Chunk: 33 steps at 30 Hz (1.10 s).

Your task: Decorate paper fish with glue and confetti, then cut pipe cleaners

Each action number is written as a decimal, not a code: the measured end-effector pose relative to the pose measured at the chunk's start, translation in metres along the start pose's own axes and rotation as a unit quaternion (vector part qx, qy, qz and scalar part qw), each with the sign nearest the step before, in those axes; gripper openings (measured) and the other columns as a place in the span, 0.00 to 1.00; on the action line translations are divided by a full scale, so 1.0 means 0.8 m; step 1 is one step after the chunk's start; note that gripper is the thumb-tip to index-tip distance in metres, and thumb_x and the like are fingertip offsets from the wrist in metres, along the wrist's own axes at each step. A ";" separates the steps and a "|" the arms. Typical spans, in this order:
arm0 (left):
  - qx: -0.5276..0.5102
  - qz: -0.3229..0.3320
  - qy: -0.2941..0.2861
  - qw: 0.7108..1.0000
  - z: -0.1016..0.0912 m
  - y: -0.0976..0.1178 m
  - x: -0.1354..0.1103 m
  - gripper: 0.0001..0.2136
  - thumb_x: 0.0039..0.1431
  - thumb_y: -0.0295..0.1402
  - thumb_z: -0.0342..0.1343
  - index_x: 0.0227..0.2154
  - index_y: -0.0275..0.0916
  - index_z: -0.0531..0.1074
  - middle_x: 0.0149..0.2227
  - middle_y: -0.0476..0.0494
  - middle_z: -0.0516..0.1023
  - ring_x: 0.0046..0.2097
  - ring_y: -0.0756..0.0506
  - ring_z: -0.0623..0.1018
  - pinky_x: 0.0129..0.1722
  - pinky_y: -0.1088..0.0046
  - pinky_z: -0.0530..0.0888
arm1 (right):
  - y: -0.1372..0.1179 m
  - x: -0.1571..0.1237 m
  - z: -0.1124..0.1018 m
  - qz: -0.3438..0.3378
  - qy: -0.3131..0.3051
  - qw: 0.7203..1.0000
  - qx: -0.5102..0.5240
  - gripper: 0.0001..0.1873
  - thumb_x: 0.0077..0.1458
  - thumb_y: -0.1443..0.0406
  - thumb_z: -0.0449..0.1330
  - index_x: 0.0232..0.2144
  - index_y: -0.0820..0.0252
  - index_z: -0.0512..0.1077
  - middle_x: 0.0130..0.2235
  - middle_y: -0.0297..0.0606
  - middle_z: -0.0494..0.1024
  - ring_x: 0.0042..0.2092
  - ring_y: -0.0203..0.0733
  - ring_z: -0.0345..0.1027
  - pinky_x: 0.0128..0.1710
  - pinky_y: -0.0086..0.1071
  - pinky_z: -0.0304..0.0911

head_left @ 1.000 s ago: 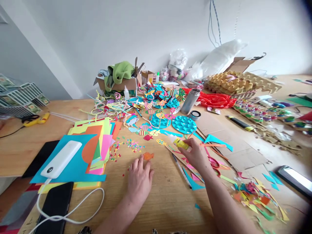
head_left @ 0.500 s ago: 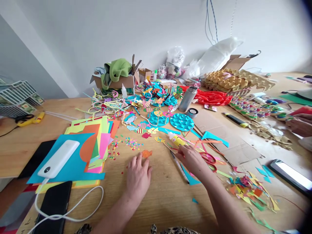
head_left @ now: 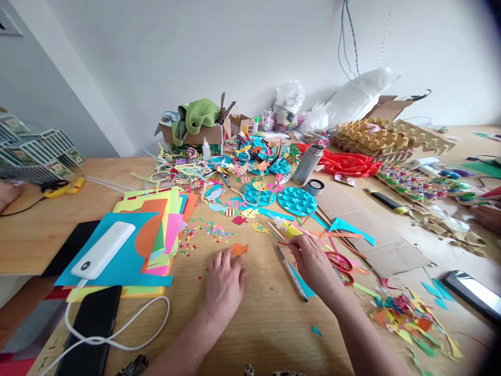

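My left hand (head_left: 224, 282) lies palm down on the table, fingers stretched out, its fingertips at the lower edge of an orange paper fish (head_left: 240, 249). In a pinch, my right hand (head_left: 311, 261) holds a thin pale stick (head_left: 277, 230) that points up and left. Just beyond that hand a yellow glue bottle (head_left: 287, 227) with a white nozzle lies on its side. A pen (head_left: 291, 271) rests left of my right wrist, and red-handled scissors (head_left: 341, 265) lie to its right. Between the paper stack and the orange fish are small confetti bits (head_left: 217, 232).
Coloured paper (head_left: 117, 237) with a white power bank (head_left: 104, 250) lies at left. Finished-looking paper fish (head_left: 236, 203) and blue dimpled discs (head_left: 296, 201) sit ahead, near a metal flask (head_left: 307, 164). Paper scraps (head_left: 410, 316) lie right. Other people's hands (head_left: 489, 215) show at the sides.
The view has shifted slightly, moving most things right in the picture. My right hand's stick has lifted a little relative to the glue bottle. My left hand stays by the orange fish.
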<state>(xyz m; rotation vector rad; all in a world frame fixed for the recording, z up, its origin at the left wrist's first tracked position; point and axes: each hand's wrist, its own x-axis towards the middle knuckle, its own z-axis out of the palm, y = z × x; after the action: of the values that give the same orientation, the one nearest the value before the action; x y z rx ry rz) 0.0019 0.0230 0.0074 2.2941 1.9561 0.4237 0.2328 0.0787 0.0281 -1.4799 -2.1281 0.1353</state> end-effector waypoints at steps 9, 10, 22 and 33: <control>-0.130 0.035 0.111 0.985 -0.001 -0.003 0.002 0.10 0.60 0.26 0.54 0.43 0.41 0.74 0.45 0.41 0.74 0.47 0.40 0.71 0.48 0.58 0.72 | -0.031 0.001 -0.024 -0.032 -0.032 0.996 0.070 0.07 0.66 0.65 0.48 0.34 0.57 0.62 0.33 0.38 0.73 0.34 0.43 0.68 0.34 0.35 0.62; -0.167 0.045 0.148 0.974 -0.001 -0.004 0.003 0.11 0.61 0.25 0.53 0.45 0.41 0.73 0.44 0.41 0.74 0.46 0.41 0.71 0.48 0.60 0.72 | -0.033 0.000 -0.026 -0.049 -0.047 0.995 0.067 0.08 0.66 0.65 0.48 0.34 0.57 0.63 0.33 0.38 0.73 0.35 0.43 0.67 0.35 0.35 0.62; -0.316 0.099 0.260 0.907 -0.011 -0.005 0.001 0.17 0.61 0.23 0.52 0.52 0.39 0.71 0.41 0.40 0.75 0.43 0.44 0.72 0.43 0.65 0.70 | -0.042 -0.005 -0.021 -0.135 -0.088 0.987 0.012 0.10 0.67 0.64 0.47 0.34 0.58 0.66 0.32 0.38 0.73 0.35 0.43 0.64 0.35 0.36 0.57; -0.664 -0.139 0.121 0.725 -0.009 -0.008 0.016 0.09 0.52 0.37 0.65 0.25 0.37 0.75 0.25 0.49 0.72 0.30 0.50 0.70 0.34 0.74 0.66 | -0.064 0.002 -0.034 -0.183 0.049 0.981 0.030 0.03 0.62 0.69 0.56 0.38 0.58 0.69 0.36 0.41 0.76 0.40 0.45 0.67 0.40 0.39 0.61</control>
<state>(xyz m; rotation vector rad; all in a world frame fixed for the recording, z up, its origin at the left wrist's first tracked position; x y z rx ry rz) -0.0041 0.0356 0.0143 0.9941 1.1808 1.4923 0.2027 0.0545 0.0710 -1.0178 -2.2518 -0.0079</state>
